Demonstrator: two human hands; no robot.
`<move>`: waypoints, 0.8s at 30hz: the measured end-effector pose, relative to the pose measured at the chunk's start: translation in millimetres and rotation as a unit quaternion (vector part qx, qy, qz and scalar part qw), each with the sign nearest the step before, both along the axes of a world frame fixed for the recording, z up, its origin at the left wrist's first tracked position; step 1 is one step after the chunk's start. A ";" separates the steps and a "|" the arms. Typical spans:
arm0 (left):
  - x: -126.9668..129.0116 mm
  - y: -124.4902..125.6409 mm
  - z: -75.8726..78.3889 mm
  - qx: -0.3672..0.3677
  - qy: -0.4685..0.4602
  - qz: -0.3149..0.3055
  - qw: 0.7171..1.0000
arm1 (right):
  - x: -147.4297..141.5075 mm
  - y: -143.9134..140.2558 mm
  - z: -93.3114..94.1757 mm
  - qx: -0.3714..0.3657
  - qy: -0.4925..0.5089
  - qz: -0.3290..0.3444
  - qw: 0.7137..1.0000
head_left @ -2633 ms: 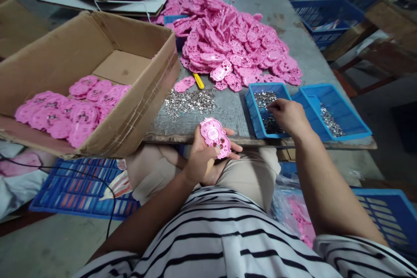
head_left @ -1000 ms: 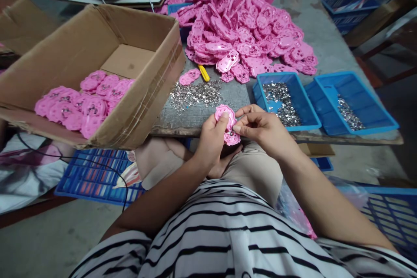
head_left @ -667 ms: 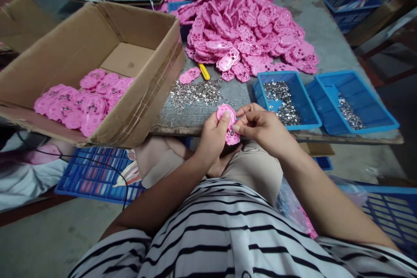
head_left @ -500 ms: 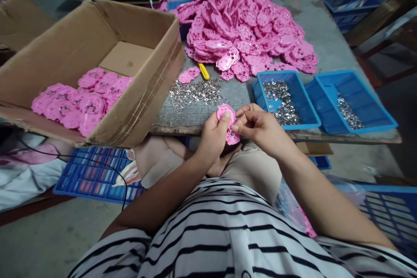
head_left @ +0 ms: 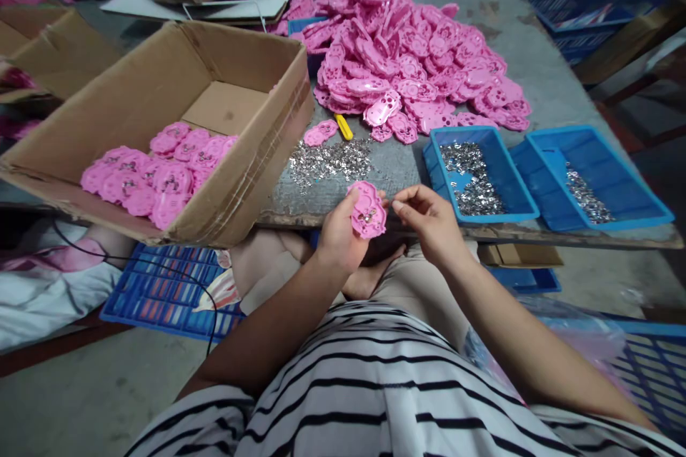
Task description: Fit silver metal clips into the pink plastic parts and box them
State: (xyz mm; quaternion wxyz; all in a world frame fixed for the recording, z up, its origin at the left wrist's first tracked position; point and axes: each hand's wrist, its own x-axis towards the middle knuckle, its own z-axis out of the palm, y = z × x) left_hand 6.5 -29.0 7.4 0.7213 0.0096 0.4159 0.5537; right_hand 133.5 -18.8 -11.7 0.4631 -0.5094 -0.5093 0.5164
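A pink plastic piece (head_left: 368, 208) with scalloped edges and small metal parts on its lower half lies in my left hand (head_left: 343, 234), whose fingers grip it from the side and behind. Just to the right, my right hand (head_left: 426, 218) is apart from the piece, thumb and forefinger pinched together; whatever is between them is too small to name. Beyond both hands, small silvery metal parts (head_left: 332, 161) are scattered on the table. A blue tray (head_left: 530, 213) to the right holds more of these metal parts.
A big heap of pink pieces (head_left: 407, 57) covers the table's middle. On the left, an open cardboard box (head_left: 251, 157) holds several pink pieces with metal parts. A yellow tool handle (head_left: 344, 127) lies by the heap. Another blue tray (head_left: 643, 211) stands far right.
My right hand has drawn off the pink piece to the right. My left hand has turned the piece so its face with metal parts shows. The view has shifted slightly.
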 end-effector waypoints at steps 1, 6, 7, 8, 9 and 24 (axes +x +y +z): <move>-3.3 1.2 1.4 -0.013 -0.012 0.002 1.000 | -1.4 -0.9 -2.0 0.002 -0.025 0.014 1.000; -18.9 1.0 9.7 -0.023 -0.040 -0.021 0.999 | -9.9 -3.3 -6.5 0.067 -0.133 0.052 0.987; -21.2 0.2 11.7 -0.021 -0.041 -0.028 0.999 | -11.2 -2.9 -6.7 0.086 -0.151 0.056 0.983; -23.1 -0.6 13.5 -0.020 -0.041 -0.032 0.998 | -12.5 -2.3 -6.8 0.103 -0.168 0.061 0.979; -24.5 -1.3 15.1 -0.020 -0.039 -0.035 0.998 | -13.5 -1.7 -6.7 0.119 -0.181 0.066 0.974; -11.7 -5.7 17.3 -0.018 -0.072 -0.014 0.997 | -17.7 0.0 -6.2 0.247 -0.266 0.122 0.924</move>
